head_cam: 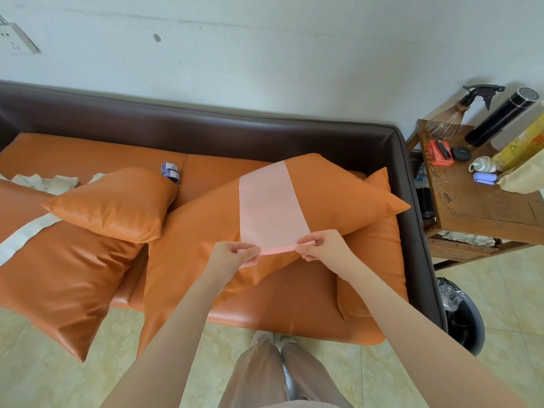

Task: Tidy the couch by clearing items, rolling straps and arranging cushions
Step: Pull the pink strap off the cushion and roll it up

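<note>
A wide pale pink strap (269,204) lies flat across a large orange cushion (332,195) on the couch (235,131). Its near end is rolled into a thin tube. My left hand (235,256) pinches the left end of that roll and my right hand (321,245) pinches the right end. A smaller orange cushion (114,204) leans on another large orange cushion (56,272) at the left, which carries a white strap (26,235). Another orange cushion (379,260) lies under the right end.
A small blue-and-white bottle (170,171) and crumpled white cloth (44,181) lie on the seat behind the cushions. A wooden side table (482,201) with a spray bottle, black cylinder and small items stands at the right. A black bin (465,316) sits on the tiled floor.
</note>
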